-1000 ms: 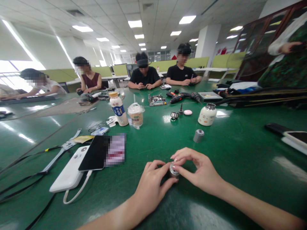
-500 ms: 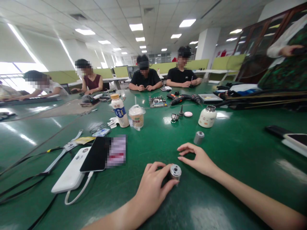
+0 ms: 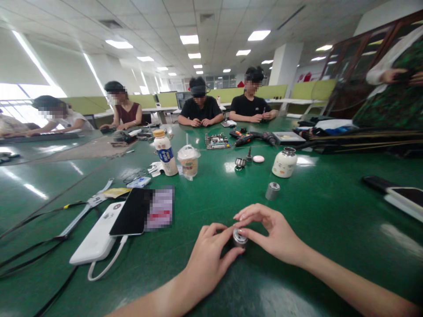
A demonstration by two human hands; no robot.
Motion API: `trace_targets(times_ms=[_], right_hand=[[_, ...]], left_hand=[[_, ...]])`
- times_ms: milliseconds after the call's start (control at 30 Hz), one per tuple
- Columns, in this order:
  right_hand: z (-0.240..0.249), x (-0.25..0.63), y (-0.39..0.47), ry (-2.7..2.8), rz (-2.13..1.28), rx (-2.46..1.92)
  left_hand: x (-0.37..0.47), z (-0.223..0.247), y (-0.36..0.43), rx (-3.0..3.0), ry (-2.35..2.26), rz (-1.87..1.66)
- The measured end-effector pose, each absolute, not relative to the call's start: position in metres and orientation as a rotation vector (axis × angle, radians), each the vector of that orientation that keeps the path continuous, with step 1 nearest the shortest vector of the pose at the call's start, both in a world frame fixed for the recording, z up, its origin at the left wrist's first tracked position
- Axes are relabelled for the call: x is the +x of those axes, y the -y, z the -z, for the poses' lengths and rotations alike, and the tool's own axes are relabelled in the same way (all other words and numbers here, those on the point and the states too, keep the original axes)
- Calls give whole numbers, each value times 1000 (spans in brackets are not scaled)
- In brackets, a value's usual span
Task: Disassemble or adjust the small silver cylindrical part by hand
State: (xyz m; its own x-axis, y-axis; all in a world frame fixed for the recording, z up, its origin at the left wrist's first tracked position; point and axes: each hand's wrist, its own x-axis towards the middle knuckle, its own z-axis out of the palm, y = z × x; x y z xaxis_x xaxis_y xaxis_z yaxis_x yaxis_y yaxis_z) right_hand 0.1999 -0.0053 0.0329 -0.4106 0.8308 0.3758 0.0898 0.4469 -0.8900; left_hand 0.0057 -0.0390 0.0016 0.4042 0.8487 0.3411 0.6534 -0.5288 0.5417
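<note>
A small silver cylinder that looks like an electric motor (image 3: 239,239) stands upright on the green table. My left hand (image 3: 211,253) is closed around its side, thumb in front and forefinger behind. Over its top, my right hand (image 3: 272,231) brings thumb and fingers together and touches the rim. Anything small between those right fingertips is hidden from me. A second, similar silver motor (image 3: 272,191) stands alone just beyond my right hand. Farther back are a cream flask (image 3: 284,163) without its lid, a pink round object (image 3: 258,159) and a metal cap (image 3: 240,162).
To the left lie a white power bank (image 3: 95,235) with a cable, a dark phone (image 3: 132,213) and straps. A milk bottle (image 3: 166,154) and lidded cup (image 3: 188,162) stand ahead. Farther off are a circuit board (image 3: 217,141), power drills (image 3: 244,140) and several seated people.
My right hand has moved left and down onto the top of the motor. The left hand keeps its hold, and the motor is tilted or shifted very slightly.
</note>
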Motion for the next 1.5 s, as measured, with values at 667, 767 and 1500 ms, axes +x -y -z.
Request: trace_targets(times_ms=[667, 767, 1500], right_hand=[[-39, 199, 9, 1966, -911, -774], [-37, 200, 9, 1979, -905, -777], [-34, 200, 6, 1894, -887, -864]], left_hand=[[5, -1, 40, 2370, -1278, -844], [5, 0, 40, 2363, -1284, -837], [6, 0, 38, 2377, -1290, -838]])
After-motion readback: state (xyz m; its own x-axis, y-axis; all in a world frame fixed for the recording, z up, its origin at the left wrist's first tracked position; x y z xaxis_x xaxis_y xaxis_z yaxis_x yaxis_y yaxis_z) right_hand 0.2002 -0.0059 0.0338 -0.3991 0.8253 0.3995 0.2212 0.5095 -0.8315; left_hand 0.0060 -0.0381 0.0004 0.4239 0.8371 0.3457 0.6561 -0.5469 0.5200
